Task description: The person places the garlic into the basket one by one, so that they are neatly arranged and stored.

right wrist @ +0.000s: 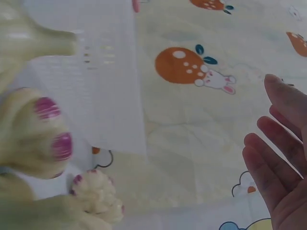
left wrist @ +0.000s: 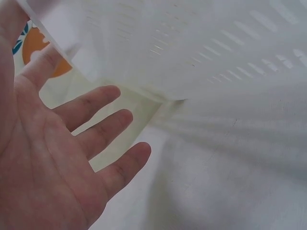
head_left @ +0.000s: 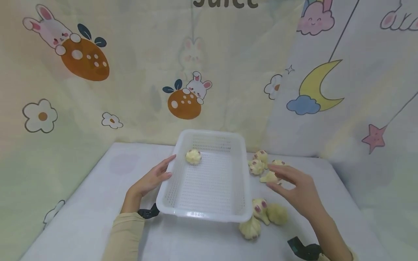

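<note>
A white plastic basket [head_left: 204,215] with slotted walls stands at the centre. One pale garlic bulb [head_left: 193,157] lies inside it, near the far left corner. The left hand [head_left: 152,182] touches the basket's left rim. Its thumb and forefinger are at the edge, while the other three fingers [left wrist: 108,127] are straight and spread, clear of the wall. The right hand [head_left: 302,186] is raised to the right of the basket. Its thumb stands apart from its lightly bent fingers [right wrist: 280,139], and nothing is pinched between them.

From where I stand, the remaining bulbs form two groups right of the basket. The far cluster [head_left: 256,167], at least four bulbs partly hidden by the right hand, lies near the right rim; whether the fingertips touch any of it I cannot tell. The near group lies by the basket's near right corner: a purple-marked bulb [head_left: 259,207], a rounder yellowish piece [head_left: 277,214] just beside it and a plain ribbed bulb [head_left: 250,229] nearer the person.

A white cloth covers the tabletop [head_left: 196,243]. Behind it hangs a pale backdrop [head_left: 235,101] printed with rabbits, oranges, flowers and a crescent moon [head_left: 311,85]. Beige sleeves [head_left: 124,237] cover the forearms.
</note>
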Demonstrator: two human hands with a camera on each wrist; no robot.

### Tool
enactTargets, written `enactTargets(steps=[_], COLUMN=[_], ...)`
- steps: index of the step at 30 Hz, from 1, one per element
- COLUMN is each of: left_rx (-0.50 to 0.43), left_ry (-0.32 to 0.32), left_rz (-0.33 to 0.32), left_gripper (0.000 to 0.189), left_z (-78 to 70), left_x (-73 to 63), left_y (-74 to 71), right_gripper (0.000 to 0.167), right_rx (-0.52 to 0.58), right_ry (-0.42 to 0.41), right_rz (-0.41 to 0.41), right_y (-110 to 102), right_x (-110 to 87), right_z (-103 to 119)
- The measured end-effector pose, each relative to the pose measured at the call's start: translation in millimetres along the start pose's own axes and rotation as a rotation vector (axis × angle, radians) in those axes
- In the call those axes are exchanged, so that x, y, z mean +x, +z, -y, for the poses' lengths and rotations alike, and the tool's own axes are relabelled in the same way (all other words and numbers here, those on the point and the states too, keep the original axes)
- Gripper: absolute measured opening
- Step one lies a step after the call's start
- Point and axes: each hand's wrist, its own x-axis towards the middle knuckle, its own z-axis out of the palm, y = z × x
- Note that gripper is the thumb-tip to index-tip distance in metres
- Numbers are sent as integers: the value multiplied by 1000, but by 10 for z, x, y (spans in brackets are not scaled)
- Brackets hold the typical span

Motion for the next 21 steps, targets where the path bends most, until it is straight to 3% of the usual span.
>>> enactTargets(steps=[6, 10, 17, 21], left_rx=[5, 6, -10, -14], left_ry=[-29, -30, -21, -23], left_rz=[-17, -21, -7, -3], left_gripper=[63, 64, 64, 64], left_z=[74, 25, -47, -32], left_x=[47, 51, 24, 26], left_y=[13, -11, 28, 42], right_gripper=[57, 57, 51, 53], right_rx=[11, 46, -65, -68], right_ry=[-187, -262, -214, -209], right_rz=[-6, 18, 139, 165], right_y=[46, 206, 474, 562], right_x=[-375, -537, -880, -1009], right_z=[41, 65, -19, -81])
